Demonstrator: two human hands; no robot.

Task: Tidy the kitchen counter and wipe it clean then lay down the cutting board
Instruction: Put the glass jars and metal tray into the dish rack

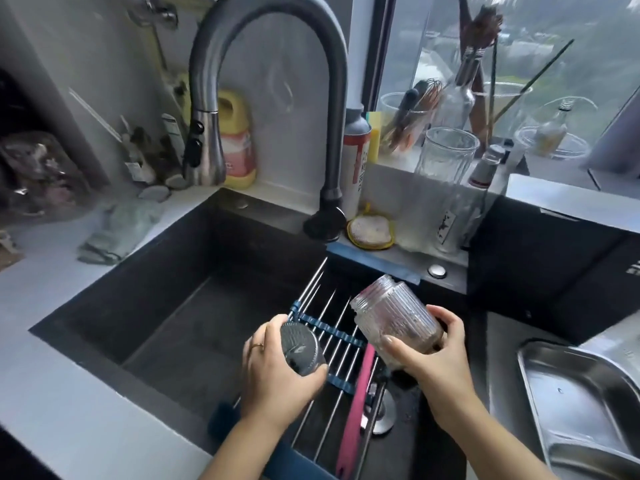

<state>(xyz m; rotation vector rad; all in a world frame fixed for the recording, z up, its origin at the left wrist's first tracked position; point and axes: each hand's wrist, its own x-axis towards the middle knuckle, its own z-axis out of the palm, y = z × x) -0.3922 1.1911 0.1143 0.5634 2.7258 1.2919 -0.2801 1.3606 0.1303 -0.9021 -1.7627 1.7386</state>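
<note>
My right hand (438, 358) grips a ribbed glass jar (393, 313) by its base, tilted with its mouth pointing up and left over the sink rack. My left hand (273, 372) holds the jar's round grey lid (301, 344) just left of it. Both hover above the roll-up rack (332, 362) of steel rods with blue bands, which lies across the right part of the dark sink (156, 296). A crumpled green-grey cloth (117, 233) lies on the pale counter (52, 393) left of the sink. No cutting board is clearly visible.
A tall grey faucet (270, 81) arches over the sink. A pink-handled utensil (356, 410) lies on the rack. A yellow-rimmed scrubber (370, 230), bottles and glass jars (446, 157) crowd the ledge behind. A steel tray (581, 403) sits at right; a yellow detergent bottle (237, 140) stands behind the faucet.
</note>
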